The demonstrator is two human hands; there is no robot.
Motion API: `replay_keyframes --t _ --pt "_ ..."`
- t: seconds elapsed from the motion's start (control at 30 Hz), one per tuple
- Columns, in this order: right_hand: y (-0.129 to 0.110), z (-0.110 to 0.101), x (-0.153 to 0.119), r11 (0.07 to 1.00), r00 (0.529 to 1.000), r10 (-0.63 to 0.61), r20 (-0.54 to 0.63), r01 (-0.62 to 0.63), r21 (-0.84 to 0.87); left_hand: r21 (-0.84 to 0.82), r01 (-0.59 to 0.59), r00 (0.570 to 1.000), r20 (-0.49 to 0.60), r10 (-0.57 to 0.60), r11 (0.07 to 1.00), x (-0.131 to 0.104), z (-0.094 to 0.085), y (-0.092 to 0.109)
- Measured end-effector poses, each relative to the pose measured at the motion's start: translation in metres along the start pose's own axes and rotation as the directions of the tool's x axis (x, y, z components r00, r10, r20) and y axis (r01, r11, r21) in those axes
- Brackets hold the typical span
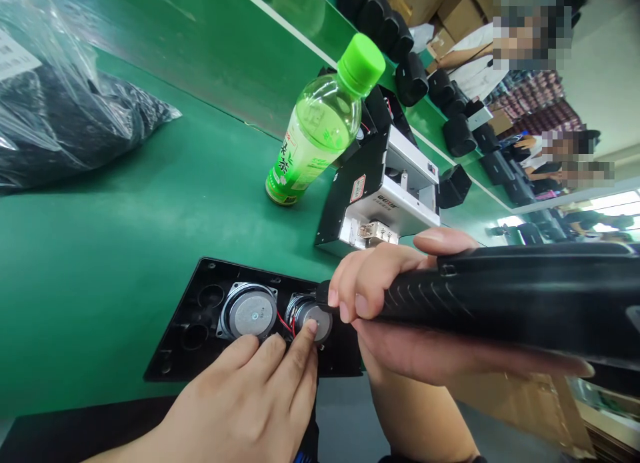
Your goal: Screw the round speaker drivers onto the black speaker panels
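Observation:
A black speaker panel (210, 346) lies on the green bench with its inner side up. Two round speaker drivers sit in it, a left driver (254, 313) and a right driver (324, 323), with red wires between them. My left hand (250, 396) lies palm down over the panel's near edge. Its index fingertip presses on the right driver's magnet; the other fingers reach towards the left driver, and the thumb is mostly hidden. Wrapped around a black electric screwdriver (500, 289), my right hand (380, 283) keeps the tool's tip at the right driver's rim. The bit's contact point is hidden.
A green drink bottle (315, 133) stands behind the panel, beside a silver and black machine (390, 196). At the left lies a clear plastic bag (75, 123) of dark parts. Several black speaker boxes (457, 135) line the far bench, where other people work. A cardboard box (530, 409) is below right.

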State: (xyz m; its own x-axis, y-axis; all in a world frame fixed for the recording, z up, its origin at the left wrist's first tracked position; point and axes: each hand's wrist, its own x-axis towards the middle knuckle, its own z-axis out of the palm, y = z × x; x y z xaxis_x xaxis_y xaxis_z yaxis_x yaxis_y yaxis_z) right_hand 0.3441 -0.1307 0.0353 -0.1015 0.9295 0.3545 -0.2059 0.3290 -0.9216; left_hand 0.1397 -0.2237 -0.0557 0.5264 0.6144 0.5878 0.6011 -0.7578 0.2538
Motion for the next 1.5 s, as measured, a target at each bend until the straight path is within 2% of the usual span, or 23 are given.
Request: replay_keyframes --t 0.17,0.27,0.4,0.53,0.67,0.77,0.83,0.93,1.07,1.13,1.2,1.27,1.37,1.43,1.5 --pt "0.007 0.007 0.002 1.0 1.0 -0.001 -0.013 0.001 0.021 0.046 -0.006 1.0 -0.002 0.006 0.999 0.003 0.003 -0.001" --pt "0.016 0.012 0.006 0.998 0.998 -0.059 0.037 0.059 0.0 0.036 -0.007 1.0 0.004 0.007 0.999 0.003 0.004 -0.001" --pt "0.032 0.015 0.008 0.996 0.995 -0.089 0.033 0.088 0.024 0.007 -0.024 0.996 0.088 0.024 1.0 0.01 -0.005 -0.006" --pt "0.047 0.011 0.003 0.995 0.995 -0.08 0.053 0.076 0.072 -0.1 0.035 0.995 0.101 -0.025 0.994 0.02 -0.024 -0.03" --pt "0.051 0.007 -0.003 0.996 0.998 -0.029 0.061 0.024 0.081 0.006 0.122 0.99 0.07 -0.122 0.993 0.023 -0.04 -0.065" --pt "0.053 0.011 -0.005 0.998 0.999 -0.003 0.046 0.0 0.056 0.005 0.1 0.993 0.065 -0.1 0.995 0.02 -0.041 -0.084" --pt "0.055 0.016 -0.004 0.999 0.999 -0.031 0.041 0.03 0.034 -0.038 0.074 0.995 0.076 -0.071 0.997 0.017 -0.037 -0.092" --pt "0.04 0.02 -0.001 0.994 0.994 -0.106 -0.019 0.107 0.026 -0.094 0.086 0.987 0.14 -0.072 0.992 0.011 -0.028 -0.101" --pt "-0.027 0.01 -0.001 0.993 0.976 -0.118 -0.184 0.121 0.004 -0.119 0.071 0.982 0.183 -0.048 0.99 -0.002 -0.016 -0.114" --pt "-0.06 -0.001 0.001 0.978 0.951 -0.206 -0.231 0.19 -0.088 -0.118 0.071 0.979 0.2 -0.047 0.99 -0.009 -0.014 -0.12" --pt "-0.075 -0.014 0.01 0.948 0.921 -0.294 -0.255 0.246 -0.204 -0.114 0.08 0.97 0.239 -0.05 0.99 -0.015 -0.012 -0.125" --pt "-0.069 -0.026 0.023 0.906 0.893 -0.373 -0.252 0.293 -0.304 -0.107 0.071 0.965 0.258 -0.041 0.992 -0.02 -0.011 -0.129" --pt "-0.042 -0.04 0.041 0.847 0.87 -0.464 -0.165 0.381 -0.369 -0.108 0.061 0.976 0.217 -0.037 0.992 -0.025 -0.007 -0.132" --pt "-0.026 -0.045 0.047 0.847 0.88 -0.462 -0.111 0.4 -0.35 -0.109 0.072 0.978 0.203 -0.049 0.991 -0.026 -0.004 -0.133" --pt "-0.016 -0.046 0.05 0.869 0.899 -0.423 -0.113 0.368 -0.331 -0.119 0.081 0.976 0.212 -0.054 0.99 -0.027 -0.003 -0.134"
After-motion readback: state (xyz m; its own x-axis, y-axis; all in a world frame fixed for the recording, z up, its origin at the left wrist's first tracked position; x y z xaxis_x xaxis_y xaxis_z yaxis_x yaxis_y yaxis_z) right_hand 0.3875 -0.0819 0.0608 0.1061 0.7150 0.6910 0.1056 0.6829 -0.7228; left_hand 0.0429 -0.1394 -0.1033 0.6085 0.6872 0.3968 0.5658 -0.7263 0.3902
